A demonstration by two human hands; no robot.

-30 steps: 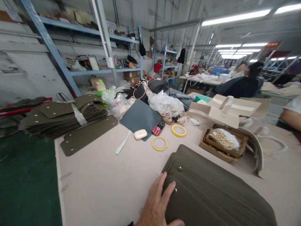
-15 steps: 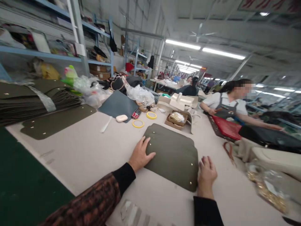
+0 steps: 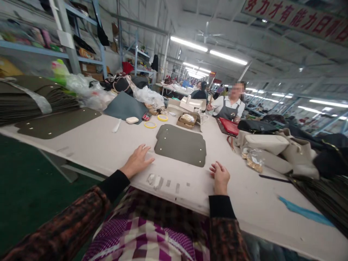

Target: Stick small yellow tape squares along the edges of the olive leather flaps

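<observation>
I see olive panel stack flat on table. Left hand open, fingers spread, just left of stack, not touching; right hand loosely curled, no grip seen, just right of stack. I judge panels smooth, bendy, heavier together; best held at both short ends. Yellow tape rings beyond stack; table edge on stack's near side; room either side.

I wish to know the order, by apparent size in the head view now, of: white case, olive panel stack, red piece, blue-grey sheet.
1. Olive panel stack; it lies nearest the camera
2. Blue-grey sheet
3. Red piece
4. White case
</observation>
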